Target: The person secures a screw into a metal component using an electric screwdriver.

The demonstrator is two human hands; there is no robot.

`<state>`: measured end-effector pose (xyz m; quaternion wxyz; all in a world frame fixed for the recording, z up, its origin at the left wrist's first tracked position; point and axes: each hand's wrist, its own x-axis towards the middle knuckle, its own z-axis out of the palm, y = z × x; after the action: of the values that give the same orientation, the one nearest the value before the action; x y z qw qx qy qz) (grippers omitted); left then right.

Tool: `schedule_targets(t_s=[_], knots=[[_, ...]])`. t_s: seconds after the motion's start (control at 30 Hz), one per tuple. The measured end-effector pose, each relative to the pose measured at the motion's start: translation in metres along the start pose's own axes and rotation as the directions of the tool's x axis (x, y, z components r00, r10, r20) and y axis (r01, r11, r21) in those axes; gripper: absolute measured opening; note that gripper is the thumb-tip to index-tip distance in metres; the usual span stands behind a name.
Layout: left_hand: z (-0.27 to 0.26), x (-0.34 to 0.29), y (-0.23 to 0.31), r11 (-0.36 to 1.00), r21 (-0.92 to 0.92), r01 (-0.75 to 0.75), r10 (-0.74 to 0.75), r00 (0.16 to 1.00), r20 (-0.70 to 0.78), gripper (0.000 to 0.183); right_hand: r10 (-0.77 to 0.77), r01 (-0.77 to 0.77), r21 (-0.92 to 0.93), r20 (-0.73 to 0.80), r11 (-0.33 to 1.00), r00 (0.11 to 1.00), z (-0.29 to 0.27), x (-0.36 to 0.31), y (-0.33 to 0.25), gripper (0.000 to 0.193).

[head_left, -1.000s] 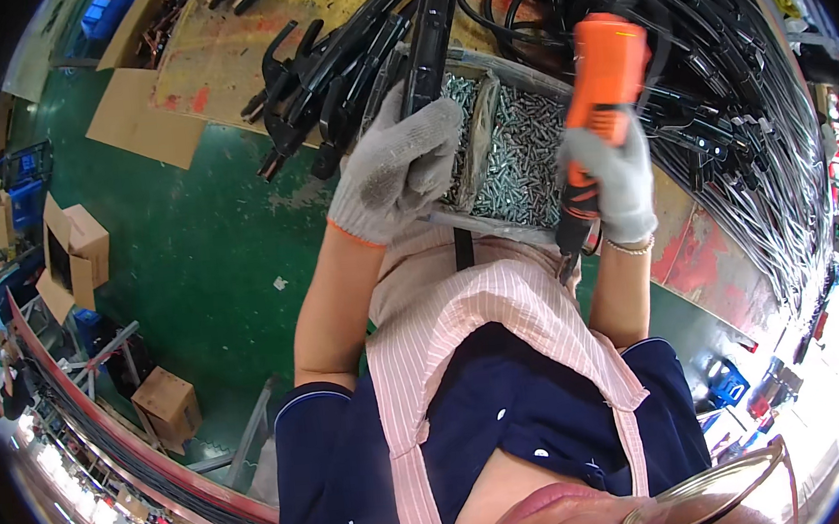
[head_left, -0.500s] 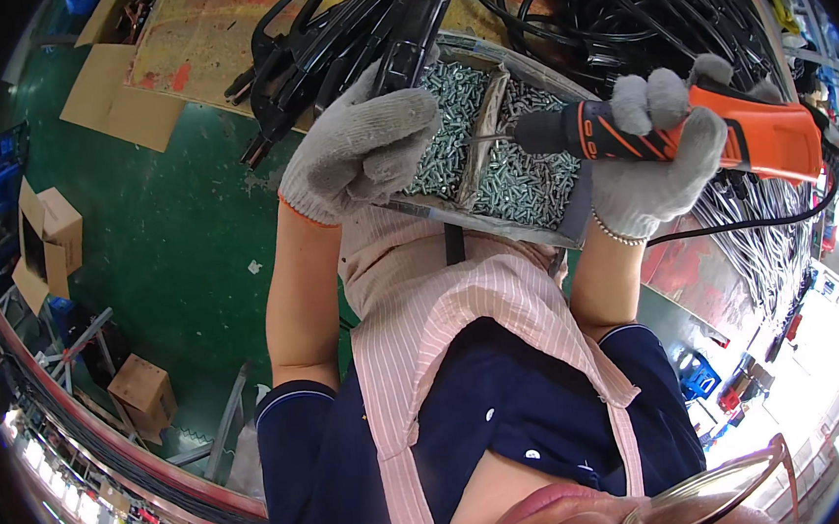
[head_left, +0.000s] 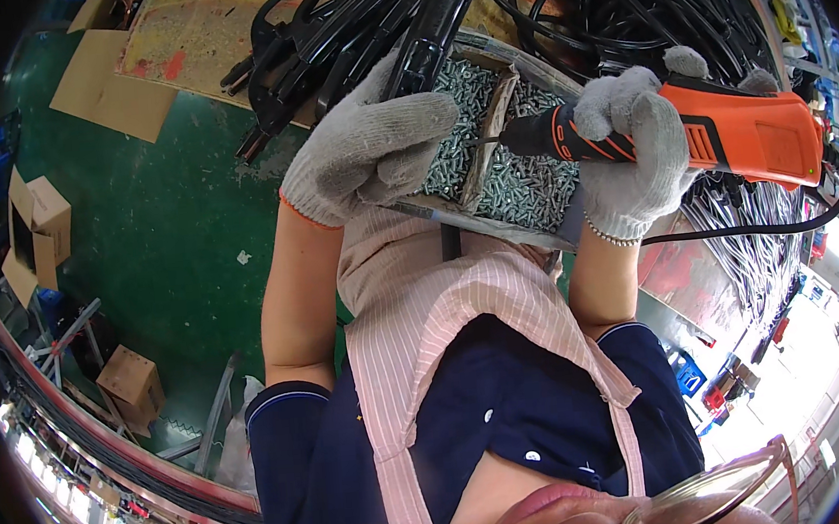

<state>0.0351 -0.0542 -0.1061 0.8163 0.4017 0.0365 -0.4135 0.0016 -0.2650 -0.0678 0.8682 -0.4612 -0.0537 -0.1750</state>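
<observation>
My left hand [head_left: 361, 148], in a grey knit glove, is closed around a long black plastic handle [head_left: 435, 26] that slants up and away from me. Gloved in the same way, my right hand [head_left: 632, 142] grips an orange and black corded electric screwdriver [head_left: 754, 132]. Its thin bit points left, toward my left fingers, and passes over the divider of the screw box. Under both hands is that two-part box [head_left: 545, 230], filled with small silver screws [head_left: 527, 189]. The left glove hides whatever lies near its fingertips.
More black handles with forked ends [head_left: 324, 48] lie on the worn yellow table [head_left: 214, 32], beside coiled black cable [head_left: 607, 11]. A bundle of grey wires [head_left: 748, 236] is at the right. Cardboard boxes [head_left: 134, 388] stand on the green floor [head_left: 181, 241].
The screwdriver has shifted slightly left, and my right fingers have curled further round its body. My left hand and the black handle have moved a little to the right.
</observation>
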Motion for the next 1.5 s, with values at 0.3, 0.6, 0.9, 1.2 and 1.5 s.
schedule_targets(t_s=[0.3,0.6,0.9,1.2,1.5], knots=[[0.007,0.002,-0.015,0.998,-0.064,-0.013,0.012,1.0,-0.011,0.032,-0.052,0.094,0.249,-0.17,0.964,0.984,-0.014,0.011,-0.034,0.029],[0.049,0.016,-0.058,0.969,-0.161,-0.189,0.142,0.954,-0.265,0.085,-0.077,0.167,0.552,-0.183,0.817,0.98,-0.032,0.003,-0.053,0.03],[0.043,0.02,-0.057,0.951,-0.242,-0.194,0.148,0.97,-0.194,0.091,-0.028,0.129,0.545,-0.189,0.828,0.981,-0.013,-0.006,-0.033,0.027],[0.038,0.021,-0.062,0.939,-0.295,-0.178,0.135,0.978,-0.162,0.09,-0.244,0.289,0.199,-0.224,0.937,0.944,0.0,-0.013,-0.027,0.036],[0.044,0.02,-0.064,0.963,-0.105,-0.247,0.221,0.952,-0.213,0.09,-0.445,0.445,0.002,0.065,0.895,0.893,0.009,-0.028,-0.037,0.079]])
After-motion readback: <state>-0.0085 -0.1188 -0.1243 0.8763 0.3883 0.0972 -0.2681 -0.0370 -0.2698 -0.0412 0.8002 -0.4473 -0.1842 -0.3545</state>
